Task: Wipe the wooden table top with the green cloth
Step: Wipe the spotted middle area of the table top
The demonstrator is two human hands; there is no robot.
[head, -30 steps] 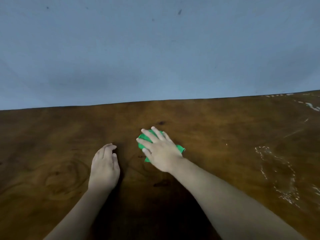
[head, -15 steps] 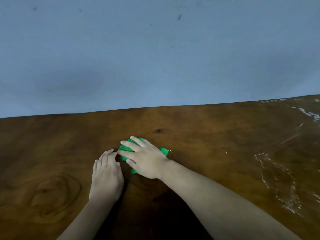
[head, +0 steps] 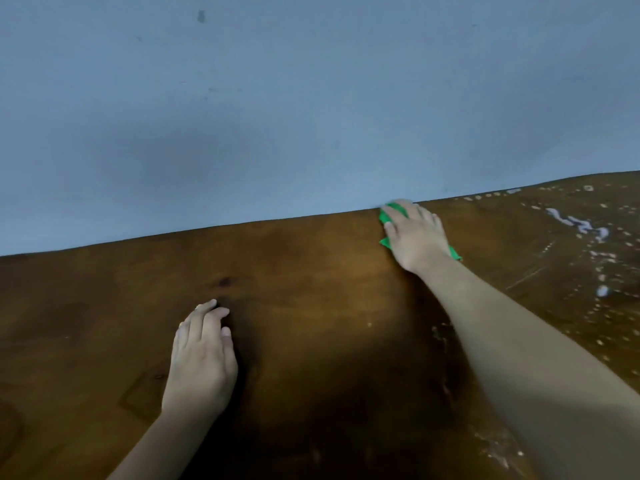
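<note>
The wooden table top [head: 311, 289] fills the lower half of the view. My right hand [head: 417, 235] lies flat with straight fingers on the green cloth [head: 385, 220], pressing it down at the table's far edge, against the wall. Only the cloth's green edges show around the hand, at its left and behind the wrist. My left hand [head: 202, 358] rests flat on the bare wood nearer to me, to the left, and holds nothing.
A blue-grey wall [head: 277, 116] rises straight from the table's far edge. White foamy streaks and drops [head: 581, 230] lie on the wood at the right, with more smears [head: 498, 448] near my right forearm.
My right hand has slid the cloth away from my left hand, out to the far edge by the wall and to the right. My left hand has stayed flat on the wood.
</note>
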